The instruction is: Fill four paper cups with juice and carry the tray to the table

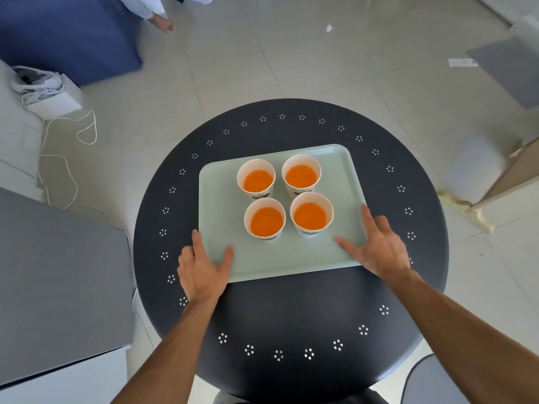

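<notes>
A pale green tray (344,182) lies flat on the round dark table (291,310). On its far half stand several white paper cups (311,216), close together in a square, each holding orange juice (267,221). My left hand (201,272) is at the tray's near left corner, thumb on the tray's surface and fingers along its left edge. My right hand (379,246) holds the near right corner the same way, thumb lying on the tray and index finger stretched along the right edge.
The table has a ring of small white dot patterns near its rim. A grey counter (58,272) stands to the left. A white box with cables (49,91) sits on the tiled floor. A blue sofa (67,33) and a person's foot (163,23) are at the far left.
</notes>
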